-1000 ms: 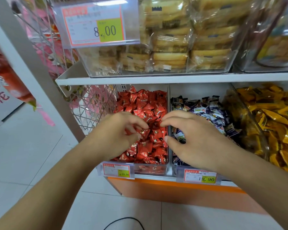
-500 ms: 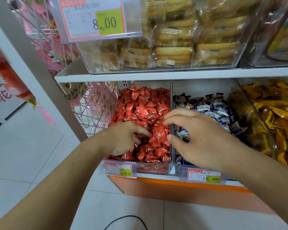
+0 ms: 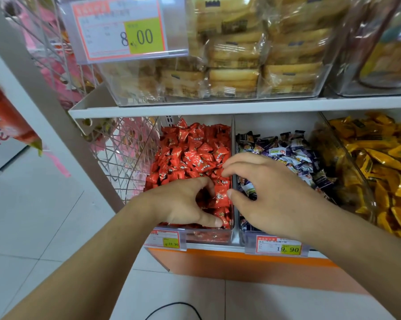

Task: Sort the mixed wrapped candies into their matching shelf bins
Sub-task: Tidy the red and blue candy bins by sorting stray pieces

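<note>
My left hand (image 3: pixel 183 202) sits low in the front of the clear bin (image 3: pixel 206 236) of red wrapped candies (image 3: pixel 190 153). Its fingers bend down into the pile and its thumb lies stretched along the bin's front; no candy is pinched. My right hand (image 3: pixel 271 195) hovers over the divider (image 3: pixel 233 135) between the red bin and the bin of purple-and-white candies (image 3: pixel 294 153). Its fingers are spread and bent, index and thumb tips reaching over the red side, holding nothing. A third bin at the right holds yellow wrapped candies (image 3: pixel 384 158).
The white shelf board (image 3: pixel 218 106) hangs close above the bins and carries a clear box of packed biscuits (image 3: pixel 231 77). Price tags (image 3: pixel 279 247) clip to the bin fronts. A wire basket (image 3: pixel 125 158) stands left of the red bin. A black cable (image 3: pixel 171 306) lies on the tiled floor.
My left hand has dropped from above the red pile down into the front of the red bin, and its thumb has spread away from the fingers. My right hand stayed over the divider.
</note>
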A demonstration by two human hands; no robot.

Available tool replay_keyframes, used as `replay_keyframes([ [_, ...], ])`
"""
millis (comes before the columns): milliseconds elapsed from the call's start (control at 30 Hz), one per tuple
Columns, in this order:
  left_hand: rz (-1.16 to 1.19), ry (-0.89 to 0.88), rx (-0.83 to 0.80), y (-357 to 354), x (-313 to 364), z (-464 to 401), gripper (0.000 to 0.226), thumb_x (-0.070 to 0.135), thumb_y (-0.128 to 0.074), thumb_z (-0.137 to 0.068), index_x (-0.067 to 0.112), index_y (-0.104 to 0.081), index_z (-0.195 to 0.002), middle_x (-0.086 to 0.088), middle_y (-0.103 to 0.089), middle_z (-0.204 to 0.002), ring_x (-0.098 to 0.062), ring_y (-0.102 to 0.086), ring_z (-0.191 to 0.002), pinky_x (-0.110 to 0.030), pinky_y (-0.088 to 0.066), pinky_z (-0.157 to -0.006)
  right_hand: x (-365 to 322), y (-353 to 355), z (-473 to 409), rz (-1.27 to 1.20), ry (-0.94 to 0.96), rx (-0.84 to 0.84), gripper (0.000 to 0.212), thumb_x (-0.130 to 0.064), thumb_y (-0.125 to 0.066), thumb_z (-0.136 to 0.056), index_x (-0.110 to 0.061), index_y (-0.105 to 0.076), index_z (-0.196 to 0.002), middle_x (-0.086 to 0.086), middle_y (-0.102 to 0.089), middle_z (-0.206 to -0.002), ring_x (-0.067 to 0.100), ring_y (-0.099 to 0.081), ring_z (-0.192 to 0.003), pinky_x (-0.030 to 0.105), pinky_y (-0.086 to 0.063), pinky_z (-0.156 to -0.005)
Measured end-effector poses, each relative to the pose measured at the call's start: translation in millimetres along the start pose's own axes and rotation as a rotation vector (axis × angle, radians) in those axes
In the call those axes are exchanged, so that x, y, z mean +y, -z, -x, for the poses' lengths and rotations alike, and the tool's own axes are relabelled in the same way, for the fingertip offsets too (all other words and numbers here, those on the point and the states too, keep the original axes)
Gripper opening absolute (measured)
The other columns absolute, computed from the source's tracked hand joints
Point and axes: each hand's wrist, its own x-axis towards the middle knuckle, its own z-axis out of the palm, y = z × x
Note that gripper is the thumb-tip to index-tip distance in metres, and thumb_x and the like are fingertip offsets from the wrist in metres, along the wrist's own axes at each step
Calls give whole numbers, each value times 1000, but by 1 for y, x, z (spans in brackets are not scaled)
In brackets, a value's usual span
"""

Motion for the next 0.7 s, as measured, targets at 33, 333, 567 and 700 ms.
replay_keyframes([
  [33, 12, -3, 14, -3, 1, -1, 65, 63, -87, -63, 50, -49, -115, 17, -62, -119, -10, -60, -112, -38, -51, -101, -1, 0, 0, -1, -1, 5, 28, -34, -64, -97, -31, -67, -125, -28, -51, -131, 2, -47, -127, 24, -40, -110],
  [333, 49, -88, 145, -9, -2, -10, 58, 33, -94, -64, 38, -55, -106, 10, -67, -99, -16, -66, -91, -40, -57, -83, -1, -5, 0, -3, -9, -12, 23, -33, -58, -99, -32, -69, -119, -30, -47, -130, -1, -44, -127, 12, -32, -105],
  [567, 244, -68, 141, 7, -9, -9, 42, 6, -90, -73, 29, -70, -103, 2, -70, -106, 1, -62, -58, -13, -44, -51, 1, -3, 0, -13, -10, -28, 22, -33, -60, -99, -31, -71, -118, -30, -49, -130, -7, -45, -121, -5, -21, -95],
  [700, 328, -77, 214, 17, -18, -4, 33, 15, -89, -77, 35, -73, -96, 9, -73, -104, -10, -71, -94, -22, -53, -76, 1, -2, 0, -15, -4, -28, 22, -32, -60, -99, -30, -71, -118, -29, -50, -130, -7, -45, -120, -8, -19, -93],
])
